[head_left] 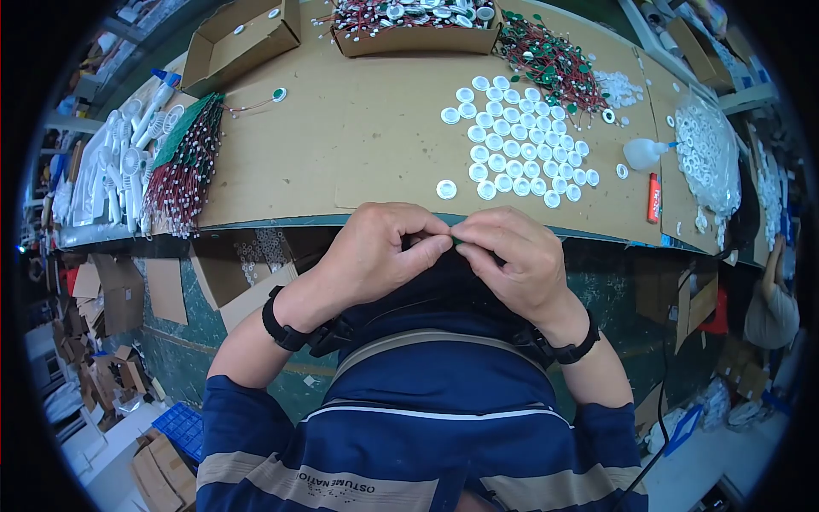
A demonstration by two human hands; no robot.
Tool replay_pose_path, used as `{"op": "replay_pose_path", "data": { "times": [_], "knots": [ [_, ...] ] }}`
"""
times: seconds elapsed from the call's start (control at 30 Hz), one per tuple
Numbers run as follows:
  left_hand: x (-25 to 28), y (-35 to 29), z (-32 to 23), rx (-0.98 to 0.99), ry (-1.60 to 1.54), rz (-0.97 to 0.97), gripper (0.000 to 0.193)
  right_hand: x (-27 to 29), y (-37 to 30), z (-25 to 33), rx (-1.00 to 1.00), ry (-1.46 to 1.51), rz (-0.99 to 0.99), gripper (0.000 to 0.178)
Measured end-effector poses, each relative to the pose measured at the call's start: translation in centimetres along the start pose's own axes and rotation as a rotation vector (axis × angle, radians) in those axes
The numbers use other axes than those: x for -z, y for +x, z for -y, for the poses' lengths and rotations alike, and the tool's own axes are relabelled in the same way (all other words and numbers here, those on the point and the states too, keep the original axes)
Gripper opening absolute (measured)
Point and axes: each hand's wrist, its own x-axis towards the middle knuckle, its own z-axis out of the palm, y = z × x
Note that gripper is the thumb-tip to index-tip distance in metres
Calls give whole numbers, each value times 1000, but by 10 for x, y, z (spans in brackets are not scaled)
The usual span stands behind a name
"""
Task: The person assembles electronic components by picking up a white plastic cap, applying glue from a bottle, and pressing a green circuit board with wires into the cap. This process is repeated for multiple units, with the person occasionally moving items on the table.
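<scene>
Just off the table's front edge, my left hand (382, 252) and my right hand (518, 258) meet fingertip to fingertip. Both are closed in a pinch on a small green piece (456, 241), mostly hidden by the fingers. Beyond them, white round caps (512, 149) lie spread over the cardboard-covered table (341, 154). One loose white cap (446, 189) sits closest to my hands. To the left is a bundle of green discs with red wires (186, 166). A single green-and-white disc with wires (279, 95) lies apart.
An open box of wired parts (416, 38) stands at the back, beside a tangled wired heap (550, 64). On the right are a squeeze bottle (644, 154), a red tube (653, 198) and a bag of white rings (706, 158). White handheld fan bodies (128, 162) fill the left end.
</scene>
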Motion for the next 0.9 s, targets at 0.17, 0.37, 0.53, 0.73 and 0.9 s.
{"op": "replay_pose_path", "data": {
  "times": [0.17, 0.37, 0.53, 0.73, 0.9],
  "knots": [
    [2, 2, -9, 70, -13, -1, 15, 0, -1, 3, -60, 3, 6, 30],
    [6, 6, -8, -44, 153, -97, 19, -3, 10, -2, -54, -33, -18, 26],
    [9, 26, 16, -366, 398, -319, 28, -9, 27, -14, -73, -152, -10, 23],
    [1, 38, 28, -344, 495, -332, 33, -15, 36, -21, -117, -250, 56, 21],
    [0, 39, 36, -339, 489, -339, 29, -16, 38, -20, -150, -274, 89, 20]
  ]
}}
